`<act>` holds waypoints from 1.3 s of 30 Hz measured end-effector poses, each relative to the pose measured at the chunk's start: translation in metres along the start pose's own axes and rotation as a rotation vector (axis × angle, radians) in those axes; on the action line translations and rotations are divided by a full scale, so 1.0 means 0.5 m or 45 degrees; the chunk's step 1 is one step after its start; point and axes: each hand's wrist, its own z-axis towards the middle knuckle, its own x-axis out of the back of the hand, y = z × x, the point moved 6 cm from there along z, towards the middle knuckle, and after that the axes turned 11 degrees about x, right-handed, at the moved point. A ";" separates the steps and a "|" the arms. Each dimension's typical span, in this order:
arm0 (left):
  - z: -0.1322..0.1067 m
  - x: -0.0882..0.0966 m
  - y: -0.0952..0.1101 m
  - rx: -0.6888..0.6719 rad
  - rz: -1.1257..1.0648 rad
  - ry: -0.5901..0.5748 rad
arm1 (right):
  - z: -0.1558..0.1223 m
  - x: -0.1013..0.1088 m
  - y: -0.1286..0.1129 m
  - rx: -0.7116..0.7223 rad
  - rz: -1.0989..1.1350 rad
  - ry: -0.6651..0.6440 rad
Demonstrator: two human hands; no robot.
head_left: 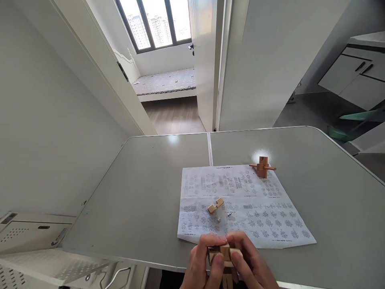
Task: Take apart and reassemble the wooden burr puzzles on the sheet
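Observation:
At the table's near edge, my left hand and my right hand grip a cluster of interlocking wooden puzzle pieces between thumbs and fingers. Parts of the cluster are hidden behind the fingers. A single notched wooden puzzle piece lies on the printed instruction sheet, just beyond my hands. Beside that piece is a small clear plastic scrap, hard to make out. At the sheet's far right corner stands a darker wooden assembly with a thin stick through it and a black mark on top.
The grey-green table has a pale seam running from its far edge. A wall borders it on the left, with a white perforated cabinet low beside it. Beyond the table, an open door leads to a room with a bed.

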 end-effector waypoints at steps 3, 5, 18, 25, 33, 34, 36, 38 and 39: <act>-0.002 0.001 -0.001 0.009 0.010 0.070 | 0.006 0.004 -0.014 0.071 -0.054 -0.013; 0.002 -0.001 -0.002 0.025 0.014 0.068 | 0.008 0.008 -0.014 0.107 -0.083 -0.004; 0.024 -0.026 -0.026 0.240 -0.158 -0.095 | -0.002 0.008 0.062 0.041 -0.049 0.119; 0.023 -0.034 -0.045 0.302 -0.213 -0.111 | 0.001 0.004 0.068 0.001 0.004 0.115; 0.016 -0.017 -0.030 0.170 -0.120 0.011 | 0.000 -0.006 0.061 -0.042 0.089 0.131; 0.017 -0.016 -0.030 0.180 -0.120 0.009 | 0.002 -0.007 0.060 -0.048 0.114 0.134; 0.026 -0.019 -0.030 0.246 -0.129 -0.035 | 0.010 -0.007 0.063 -0.099 0.168 0.126; 0.038 -0.025 -0.029 0.342 -0.096 -0.119 | 0.022 -0.004 0.069 -0.202 0.226 0.110; 0.045 -0.027 -0.025 0.376 -0.052 -0.162 | 0.028 -0.002 0.072 -0.263 0.263 0.103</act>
